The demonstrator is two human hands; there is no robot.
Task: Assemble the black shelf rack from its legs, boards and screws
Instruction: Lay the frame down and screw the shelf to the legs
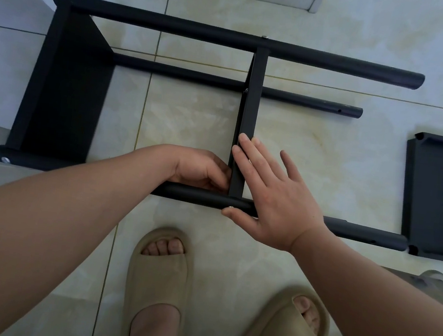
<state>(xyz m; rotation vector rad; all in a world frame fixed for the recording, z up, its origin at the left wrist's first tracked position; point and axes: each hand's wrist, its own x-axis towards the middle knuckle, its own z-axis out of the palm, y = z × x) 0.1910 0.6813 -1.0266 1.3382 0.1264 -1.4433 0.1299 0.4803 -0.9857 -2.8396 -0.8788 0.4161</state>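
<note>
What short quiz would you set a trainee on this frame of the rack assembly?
1. True or false: the board at far right is fixed between the legs.
2. The right hand lies flat against: A) the middle board; B) a sandal; C) the wall.
3. How many boards are fitted to the legs?
Key: 1 false, it lies loose on the floor; 2 A; 3 two.

Footwear: tan foam slides, the left slide [157,280] and right slide [287,324], were thick-soled and open at the toes.
Arms: left forearm [70,205] and right forearm [368,283] were bare.
Hands: left hand [200,169] and right hand [275,199] were ungloved.
</note>
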